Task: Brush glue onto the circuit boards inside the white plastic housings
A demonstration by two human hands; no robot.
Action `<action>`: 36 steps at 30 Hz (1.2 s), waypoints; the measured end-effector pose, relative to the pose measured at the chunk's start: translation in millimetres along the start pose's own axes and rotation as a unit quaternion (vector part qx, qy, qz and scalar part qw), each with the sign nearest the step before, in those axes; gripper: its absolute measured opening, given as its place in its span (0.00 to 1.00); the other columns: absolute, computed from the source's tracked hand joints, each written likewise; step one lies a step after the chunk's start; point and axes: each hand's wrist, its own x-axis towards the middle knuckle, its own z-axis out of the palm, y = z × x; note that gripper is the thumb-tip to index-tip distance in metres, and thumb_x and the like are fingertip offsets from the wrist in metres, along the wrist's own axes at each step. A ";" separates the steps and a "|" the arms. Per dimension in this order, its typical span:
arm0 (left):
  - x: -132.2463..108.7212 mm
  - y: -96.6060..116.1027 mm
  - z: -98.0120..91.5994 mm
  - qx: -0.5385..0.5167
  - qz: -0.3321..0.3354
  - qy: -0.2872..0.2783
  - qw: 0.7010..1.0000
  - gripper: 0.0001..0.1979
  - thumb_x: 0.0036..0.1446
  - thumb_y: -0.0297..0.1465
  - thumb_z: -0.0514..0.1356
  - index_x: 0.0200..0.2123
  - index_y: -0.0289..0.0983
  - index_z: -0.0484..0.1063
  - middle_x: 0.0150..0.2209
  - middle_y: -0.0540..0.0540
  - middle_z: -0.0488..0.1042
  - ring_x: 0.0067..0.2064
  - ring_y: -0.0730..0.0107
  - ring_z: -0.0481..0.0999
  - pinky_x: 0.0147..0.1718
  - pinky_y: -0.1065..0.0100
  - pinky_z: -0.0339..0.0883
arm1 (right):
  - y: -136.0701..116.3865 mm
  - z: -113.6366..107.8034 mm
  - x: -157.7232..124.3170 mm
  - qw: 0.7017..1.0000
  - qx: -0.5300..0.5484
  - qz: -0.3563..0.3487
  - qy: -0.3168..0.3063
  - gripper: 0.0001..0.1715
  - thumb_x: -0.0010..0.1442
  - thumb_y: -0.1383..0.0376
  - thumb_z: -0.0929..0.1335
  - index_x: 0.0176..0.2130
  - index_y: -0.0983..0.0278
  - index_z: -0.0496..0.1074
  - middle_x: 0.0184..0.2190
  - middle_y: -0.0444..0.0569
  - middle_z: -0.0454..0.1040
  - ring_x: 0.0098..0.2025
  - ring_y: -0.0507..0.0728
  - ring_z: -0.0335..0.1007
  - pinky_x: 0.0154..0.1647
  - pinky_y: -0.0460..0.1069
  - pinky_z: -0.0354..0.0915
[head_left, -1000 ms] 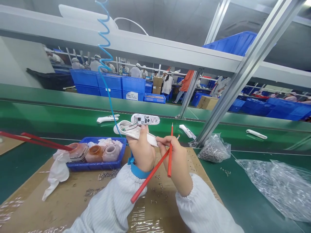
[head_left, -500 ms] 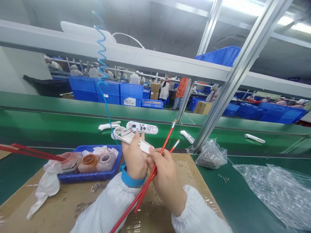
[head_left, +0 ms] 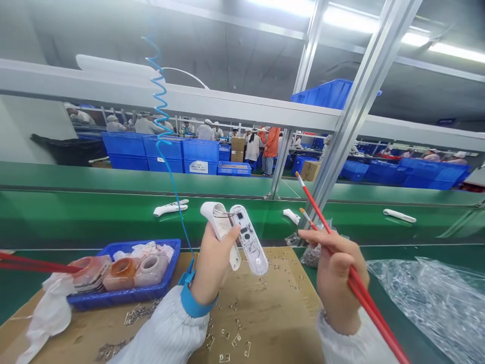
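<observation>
My left hand [head_left: 217,258], with a blue strap at the wrist, is closed around an opened white plastic housing. Its curved half [head_left: 216,218] lies in the palm, and the flat half [head_left: 250,242] with circuit parts hangs off to the right, joined by thin wires. To the right, my right hand [head_left: 341,273] is raised and closed on two red-handled brushes [head_left: 320,210], bristles pointing up and left. It is apart from the housing. Below the hands, small metal pieces [head_left: 235,339] are scattered over the brown cardboard [head_left: 276,313].
A blue tray [head_left: 125,294] at left holds several small jars and white cloth. More red handles [head_left: 38,264] stick out there. Other white housings [head_left: 399,216] lie on the green conveyor [head_left: 352,217]. Clear plastic [head_left: 428,298] lies at right. A coiled blue cord [head_left: 161,106] reaches my left wrist.
My right hand has moved away from the housing to the right with the brushes, which now lean the other way. My left hand has turned the housing more upright, with its flat half swung right.
</observation>
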 end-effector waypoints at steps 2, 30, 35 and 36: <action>-4.9 -3.5 -1.4 0.095 0.010 -0.027 0.995 0.22 0.49 0.40 0.67 0.46 0.37 0.70 0.45 0.42 0.76 0.44 0.60 0.76 0.44 0.59 0.69 | -6.7 -9.1 2.5 0.996 0.087 0.019 0.030 0.19 0.66 0.52 0.61 0.39 0.61 0.73 0.31 0.48 0.79 0.30 0.56 0.71 0.31 0.52 0.68; -27.3 3.3 -9.7 0.264 0.152 -0.001 0.953 0.17 0.51 0.39 0.65 0.43 0.38 0.73 0.42 0.42 0.79 0.40 0.60 0.79 0.34 0.67 0.71 | -43.8 -63.4 6.8 0.997 0.022 -0.012 -0.067 0.14 0.64 0.59 0.63 0.38 0.59 0.78 0.23 0.49 0.75 0.28 0.58 0.72 0.30 0.54 0.66; -28.0 4.3 -11.6 0.278 0.150 -0.005 0.949 0.16 0.53 0.40 0.64 0.43 0.38 0.73 0.42 0.42 0.79 0.41 0.58 0.78 0.32 0.67 0.71 | -50.4 -69.7 15.5 0.983 -0.035 -0.031 -0.177 0.12 0.62 0.60 0.64 0.38 0.54 0.78 0.26 0.50 0.77 0.31 0.60 0.74 0.31 0.54 0.69; -28.0 4.4 -11.9 0.281 0.150 -0.007 0.948 0.16 0.53 0.40 0.64 0.43 0.38 0.73 0.41 0.41 0.79 0.41 0.58 0.78 0.32 0.66 0.71 | -49.8 -70.7 17.9 0.979 -0.042 -0.040 -0.195 0.12 0.62 0.60 0.64 0.39 0.53 0.78 0.26 0.50 0.77 0.30 0.60 0.75 0.30 0.53 0.69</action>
